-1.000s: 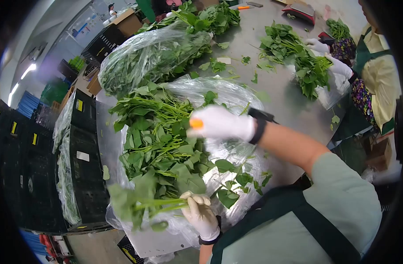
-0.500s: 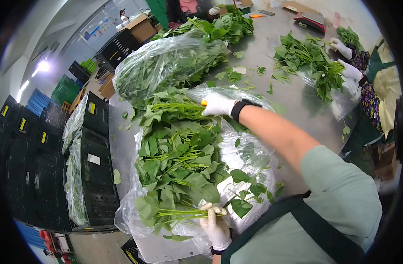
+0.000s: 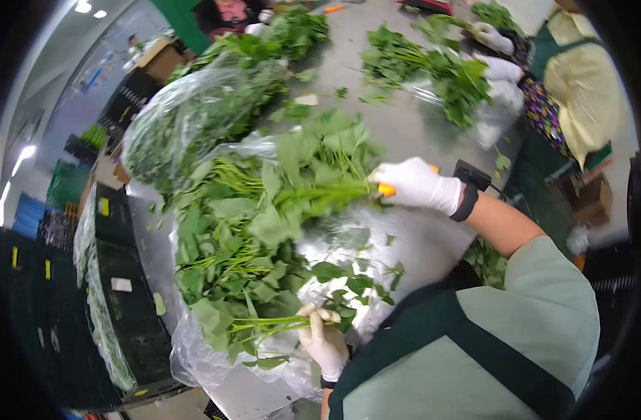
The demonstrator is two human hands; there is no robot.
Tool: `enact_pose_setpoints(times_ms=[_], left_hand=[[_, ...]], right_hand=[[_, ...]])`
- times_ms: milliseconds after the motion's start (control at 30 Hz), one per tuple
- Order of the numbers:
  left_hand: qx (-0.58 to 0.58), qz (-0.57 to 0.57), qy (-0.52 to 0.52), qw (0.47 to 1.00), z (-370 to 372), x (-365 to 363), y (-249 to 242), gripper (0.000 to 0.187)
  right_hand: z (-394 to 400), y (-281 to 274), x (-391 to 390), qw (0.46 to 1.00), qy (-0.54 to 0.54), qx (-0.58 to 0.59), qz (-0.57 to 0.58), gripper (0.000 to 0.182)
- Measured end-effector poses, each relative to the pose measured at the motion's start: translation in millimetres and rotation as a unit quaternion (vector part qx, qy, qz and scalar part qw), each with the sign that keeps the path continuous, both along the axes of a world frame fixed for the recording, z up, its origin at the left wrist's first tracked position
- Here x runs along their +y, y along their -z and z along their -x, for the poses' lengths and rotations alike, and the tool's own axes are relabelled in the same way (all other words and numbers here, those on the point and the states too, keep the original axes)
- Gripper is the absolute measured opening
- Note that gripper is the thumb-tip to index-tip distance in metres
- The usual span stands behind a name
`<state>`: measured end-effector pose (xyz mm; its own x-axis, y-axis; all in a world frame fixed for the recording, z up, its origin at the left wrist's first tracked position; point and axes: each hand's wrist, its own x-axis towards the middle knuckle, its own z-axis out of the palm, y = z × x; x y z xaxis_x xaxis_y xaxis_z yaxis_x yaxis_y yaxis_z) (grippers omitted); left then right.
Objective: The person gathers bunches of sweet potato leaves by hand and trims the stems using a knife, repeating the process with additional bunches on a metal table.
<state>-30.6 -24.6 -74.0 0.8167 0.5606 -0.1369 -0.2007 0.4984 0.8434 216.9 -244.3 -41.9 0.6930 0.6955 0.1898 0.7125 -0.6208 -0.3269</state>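
Observation:
My gloved right hand [image 3: 418, 185] is closed round the stems of a bunch of leafy greens [image 3: 327, 175], raised over the table. An orange handle [image 3: 387, 190] shows between its fingers; the rest of that tool is hidden. Lower down, my gloved left hand [image 3: 323, 344] pinches the stem ends of a smaller bunch of leafy greens [image 3: 264, 323], whose leaves point left. Between the hands, a heap of the same greens [image 3: 222, 259] lies on clear plastic [image 3: 187, 346]. Loose sprigs [image 3: 359, 280] rest on the plastic nearer my body.
A plastic-covered pile of greens [image 3: 208, 112] sits farther back on the metal table [image 3: 376, 133]. Dark crates [image 3: 124, 280] line the left side. At right, a co-worker in gloves [image 3: 499, 70] handles greens [image 3: 439, 77]. Another person [image 3: 229, 15] stands at the far end.
My right hand has lifted a bunch off the heap and drawn it right, toward my body. My left hand keeps its pinch on the smaller bunch. The camera view has shifted.

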Motion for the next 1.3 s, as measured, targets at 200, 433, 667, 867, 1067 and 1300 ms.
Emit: enact_pose_setpoints(times_ms=[200, 433, 667, 867, 1067, 1300], left_hand=[[0.053, 0.014, 0.075, 0.996, -3, -24, 11, 0.021], [0.080, 0.074, 0.084, 0.990, -14, -42, 3, 0.018], [0.050, 0.041, 0.066, 0.996, -6, -39, 3, 0.019], [0.103, -0.084, 0.035, 0.991, -51, -57, -19, 0.020], [0.023, -0.040, 0.081, 0.996, -92, -63, -10, 0.017], [0.017, -0.018, 0.107, 0.994, -86, -66, -10, 0.005]], right_hand=[[56, 39, -71, 0.986, 0.114, 0.089, -0.077, 0.043], [47, 44, -5, 0.967, 0.174, 0.125, -0.141, 0.022], [25, 54, 29, 0.966, 0.151, 0.071, -0.196, 0.013], [49, 30, 16, 0.936, 0.069, -0.025, -0.343, 0.021], [84, 24, 12, 0.956, -0.017, 0.066, -0.285, 0.023], [85, 31, 15, 0.909, -0.040, 0.255, -0.328, 0.018]])
